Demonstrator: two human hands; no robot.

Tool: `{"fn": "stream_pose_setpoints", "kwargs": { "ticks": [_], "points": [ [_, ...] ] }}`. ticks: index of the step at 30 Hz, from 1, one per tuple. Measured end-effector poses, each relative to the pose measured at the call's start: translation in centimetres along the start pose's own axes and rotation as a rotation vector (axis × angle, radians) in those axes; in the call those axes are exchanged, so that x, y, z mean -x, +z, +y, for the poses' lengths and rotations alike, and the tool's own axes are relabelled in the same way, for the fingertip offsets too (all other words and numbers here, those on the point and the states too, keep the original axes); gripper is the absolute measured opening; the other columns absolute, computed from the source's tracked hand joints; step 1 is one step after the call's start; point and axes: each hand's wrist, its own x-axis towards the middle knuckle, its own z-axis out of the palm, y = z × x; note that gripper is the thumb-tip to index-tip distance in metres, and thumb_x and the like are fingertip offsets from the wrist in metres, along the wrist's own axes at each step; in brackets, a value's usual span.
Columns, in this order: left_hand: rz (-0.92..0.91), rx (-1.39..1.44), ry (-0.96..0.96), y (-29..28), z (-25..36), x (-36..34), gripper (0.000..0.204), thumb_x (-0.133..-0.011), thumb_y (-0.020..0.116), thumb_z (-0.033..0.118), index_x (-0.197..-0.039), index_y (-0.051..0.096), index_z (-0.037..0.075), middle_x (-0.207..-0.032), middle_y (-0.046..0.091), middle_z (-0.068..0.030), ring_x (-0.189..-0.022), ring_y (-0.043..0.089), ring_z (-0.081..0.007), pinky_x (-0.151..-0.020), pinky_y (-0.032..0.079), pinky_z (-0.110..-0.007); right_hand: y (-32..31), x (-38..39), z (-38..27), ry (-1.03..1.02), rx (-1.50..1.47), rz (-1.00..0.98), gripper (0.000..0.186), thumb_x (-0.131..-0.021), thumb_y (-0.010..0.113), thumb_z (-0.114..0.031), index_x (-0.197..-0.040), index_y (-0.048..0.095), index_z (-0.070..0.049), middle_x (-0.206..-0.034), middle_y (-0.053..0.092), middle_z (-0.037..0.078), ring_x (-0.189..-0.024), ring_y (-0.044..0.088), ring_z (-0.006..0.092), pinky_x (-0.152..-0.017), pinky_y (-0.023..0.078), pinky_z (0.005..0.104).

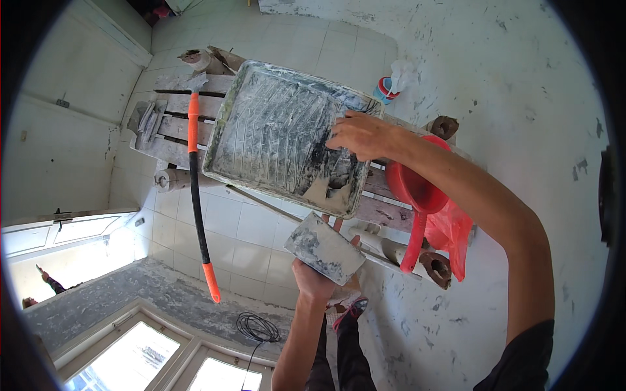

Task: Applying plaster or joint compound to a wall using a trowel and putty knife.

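My left hand (312,283) grips a flat, rectangular, plaster-smeared trowel (324,247) below the paint tray. My right hand (360,137) is over the right part of that large, grimy, ridged tray (261,124), its fingers bent and apart, with nothing visible in them. The tray rests on a weathered slatted wooden platform (179,104). Dark and beige residue lies in its lower right. A red long-handled scoop (411,176) sits beside my right forearm, with a crumpled red plastic bag (450,247) under it. An orange-and-black pole tool (199,208) stands out to the tray's left.
A small blue-and-red container (385,91) with a white bag is behind the tray. Cardboard tubes (435,267) stick out from the platform. A coiled black cable (257,326) lies near the windows (130,358). Another person's arm (52,283) shows at the far left. A scuffed pale wall (515,130) fills the right.
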Motion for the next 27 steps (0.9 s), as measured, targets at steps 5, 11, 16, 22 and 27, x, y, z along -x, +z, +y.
{"fn": "stream_pose_setpoints", "kwargs": {
  "ticks": [5,11,16,22,27],
  "points": [
    [0.014,-0.020,0.004,0.4,-0.1,0.0,0.052,-0.100,0.030,0.039,-0.148,0.036,0.019,-0.154,0.034,-0.0051,-0.146,0.026,-0.0297,-0.112,0.026,-0.070,1.1,0.0,-2.5,0.029,-0.072,-0.043,0.028,-0.066,0.070,-0.002,-0.091,0.061,-0.010,-0.092,0.061,0.007,-0.100,0.058,0.0252,-0.088,0.041,0.0401],
    [0.004,-0.031,-0.002,0.8,-0.3,-0.1,0.053,-0.100,0.029,0.036,-0.149,0.034,0.017,-0.154,0.034,-0.0055,-0.146,0.027,-0.0297,-0.112,0.025,-0.070,0.7,0.1,-2.3,0.108,-0.222,-0.130,0.024,-0.067,0.068,-0.004,-0.089,0.064,-0.011,-0.085,0.064,0.007,-0.096,0.061,0.0271,-0.083,0.044,0.0407],
    [-0.011,0.022,-0.008,0.4,-0.1,0.1,0.053,-0.099,0.032,0.030,-0.149,0.034,0.011,-0.155,0.034,-0.0043,-0.146,0.029,-0.0289,-0.112,0.028,-0.069,-0.3,0.0,-2.2,0.165,-0.336,-0.176,0.021,-0.066,0.064,-0.002,-0.086,0.066,-0.008,-0.080,0.066,0.012,-0.084,0.064,0.0319,-0.072,0.049,0.0429],
    [-0.043,0.007,0.068,-0.1,0.3,0.6,0.048,-0.100,0.032,0.025,-0.144,0.041,0.008,-0.150,0.042,-0.0074,-0.140,0.039,-0.0299,-0.109,0.036,-0.063,-4.1,2.9,-2.0,0.311,-0.591,-0.168,0.021,-0.069,0.064,0.002,-0.089,0.065,-0.004,-0.080,0.066,0.013,-0.079,0.065,0.0285,-0.070,0.049,0.0400],
    [0.231,-0.158,0.176,0.3,1.9,2.2,0.043,-0.100,0.038,0.030,-0.126,0.053,-0.001,-0.120,0.061,-0.0151,-0.108,0.063,-0.0287,-0.093,0.053,-0.045,-9.3,7.0,-4.8,0.302,-0.818,0.200,0.026,-0.076,0.067,0.004,-0.100,0.068,-0.004,-0.093,0.067,0.011,-0.092,0.063,0.0249,-0.083,0.047,0.0352]
  ]
}}
